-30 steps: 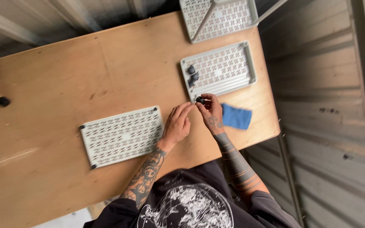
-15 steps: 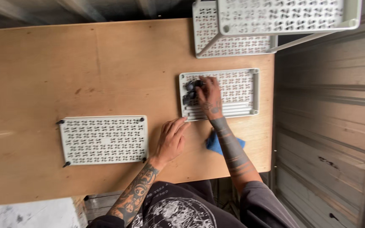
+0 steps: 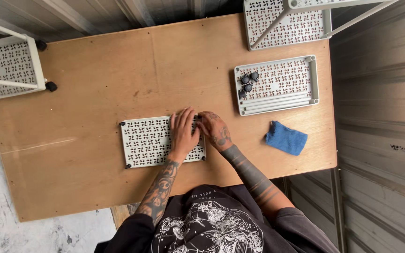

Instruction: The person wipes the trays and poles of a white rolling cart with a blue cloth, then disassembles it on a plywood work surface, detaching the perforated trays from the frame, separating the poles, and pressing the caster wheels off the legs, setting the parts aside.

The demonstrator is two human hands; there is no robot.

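Pressing left hand (image 3: pixel 183 131) flat on perforated grey panel (image 3: pixel 148 140), mid-surface, fingers apart. Right hand (image 3: pixel 214 131) pinched at panel's top-right corner; whatever it holds is hidden. Risk: panel skids on smooth plywood surface (image 3: pixel 94 79), corner piece slips, rolls off. Spare black casters (image 3: pixel 248 82) sit in tray (image 3: pixel 312 84), well apart.

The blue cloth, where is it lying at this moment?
In the head view, the blue cloth lies on the wooden table near its right edge, to the right of the right hand and just below the grey tray that holds small black parts.
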